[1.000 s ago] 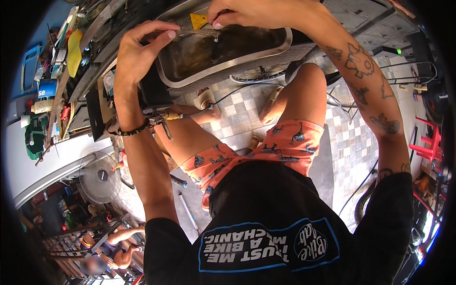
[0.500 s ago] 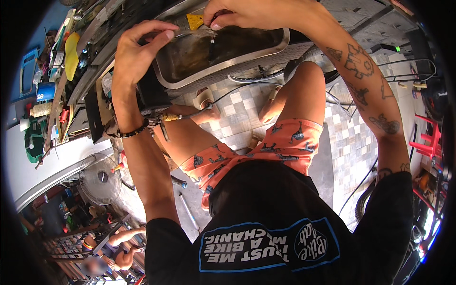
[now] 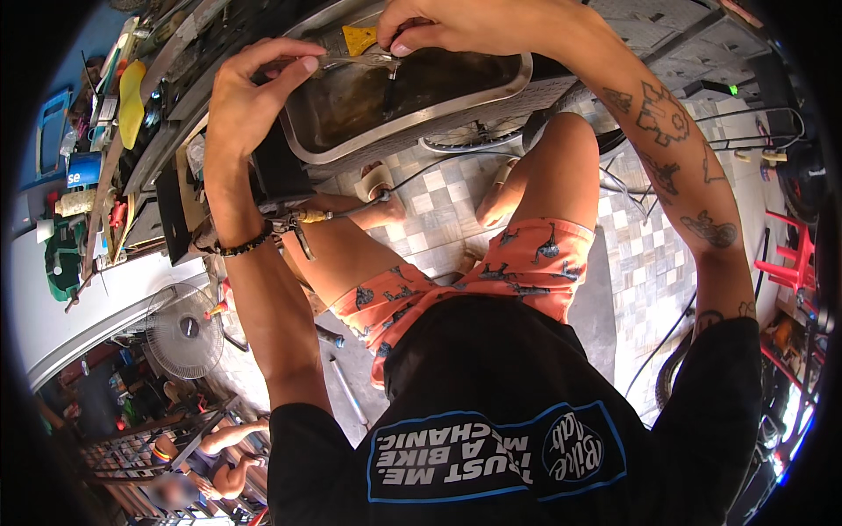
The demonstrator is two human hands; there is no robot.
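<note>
Both of my hands are raised over a metal tray with brownish, dark liquid in its bottom. A thin, shiny, see-through strip stretches between them; its kind is hard to make out. My left hand pinches its left end between thumb and fingertips. At the other end, the thumb and bent fingers of my right hand are closed on it. A small dark piece hangs just below my right fingertips. Behind the strip, a yellow flat piece lies by the tray's far side.
A bench with tools, including a yellow-handled thing, stands on the left. A bicycle wheel is beneath the tray, and a hose with a brass fitting hangs near my left knee. A fan and a seated person are lower left.
Both hands keep their pinch and have barely moved. The tray appears shifted very slightly to the left.
</note>
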